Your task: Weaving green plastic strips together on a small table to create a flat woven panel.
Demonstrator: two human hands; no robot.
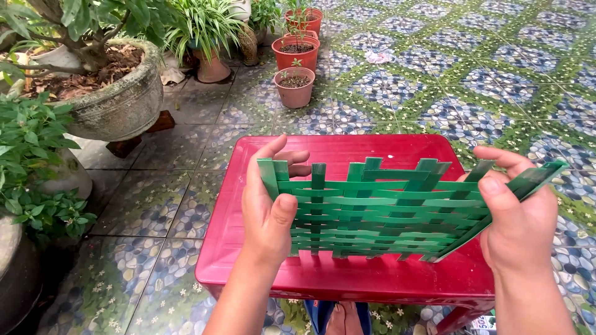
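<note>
A woven panel of green plastic strips (pixel 385 214) is held upright above a low red plastic table (pixel 347 279). My left hand (pixel 270 208) grips its left edge, thumb on the near face and fingers behind. My right hand (pixel 518 220) grips its right edge the same way, where a long green strip sticks out to the upper right. Loose strip ends poke up along the panel's top edge.
A big stone planter (pixel 121 102) with a small tree stands at the left, leafy plants (pixel 31 167) below it. Three terracotta pots (pixel 295 62) stand behind the table. The floor is patterned tile. A bare foot (pixel 344 319) shows under the table's near edge.
</note>
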